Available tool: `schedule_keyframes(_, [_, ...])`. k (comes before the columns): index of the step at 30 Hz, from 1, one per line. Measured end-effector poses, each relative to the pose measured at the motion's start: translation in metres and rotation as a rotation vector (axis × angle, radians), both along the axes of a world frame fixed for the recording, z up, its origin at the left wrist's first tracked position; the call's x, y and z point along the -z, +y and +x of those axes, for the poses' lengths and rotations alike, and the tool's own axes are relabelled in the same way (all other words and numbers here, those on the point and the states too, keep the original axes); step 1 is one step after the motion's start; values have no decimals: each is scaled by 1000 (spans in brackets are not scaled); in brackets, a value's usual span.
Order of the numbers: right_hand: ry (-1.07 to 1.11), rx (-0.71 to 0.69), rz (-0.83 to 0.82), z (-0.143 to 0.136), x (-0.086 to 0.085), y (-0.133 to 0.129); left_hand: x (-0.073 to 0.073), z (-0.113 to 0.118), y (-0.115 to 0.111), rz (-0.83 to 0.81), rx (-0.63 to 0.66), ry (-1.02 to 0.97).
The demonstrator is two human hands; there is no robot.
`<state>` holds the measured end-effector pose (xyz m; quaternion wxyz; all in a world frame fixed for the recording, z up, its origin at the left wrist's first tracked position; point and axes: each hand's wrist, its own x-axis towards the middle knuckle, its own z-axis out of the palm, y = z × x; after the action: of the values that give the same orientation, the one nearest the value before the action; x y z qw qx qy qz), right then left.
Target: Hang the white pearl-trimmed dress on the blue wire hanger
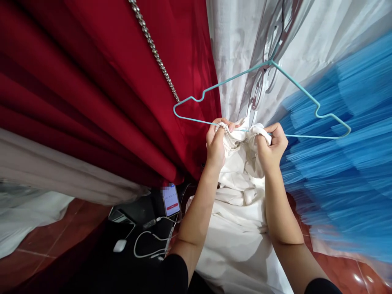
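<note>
A white garment (235,245) with strings of pearl-like beads near its top hangs down between my arms, its lower part spread toward the floor. My left hand (218,141) is closed around the beaded edge on one side. On the other side, my right hand (273,145) pinches a fold of the same white cloth. A light blue hanger (235,76) hangs just above; its bottom bar passes at the height of both hands, partly hidden by fingers and cloth. The kind of garment is not fully clear.
Red drapes (101,81) with a rhinestone strip (154,51) hang at the left. Blue ruffled tulle (346,163) fills the right side. A white curtain (229,49) and metal scrollwork (260,87) stand behind. A lit phone (170,200) and white cables (137,245) lie at lower left.
</note>
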<state>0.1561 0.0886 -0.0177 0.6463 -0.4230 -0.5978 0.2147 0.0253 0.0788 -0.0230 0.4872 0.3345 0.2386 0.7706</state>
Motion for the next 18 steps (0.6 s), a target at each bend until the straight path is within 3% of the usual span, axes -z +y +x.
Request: schedule_keyframes(18, [53, -117, -12, 7, -1, -30, 2, 11, -37, 55, -45, -33])
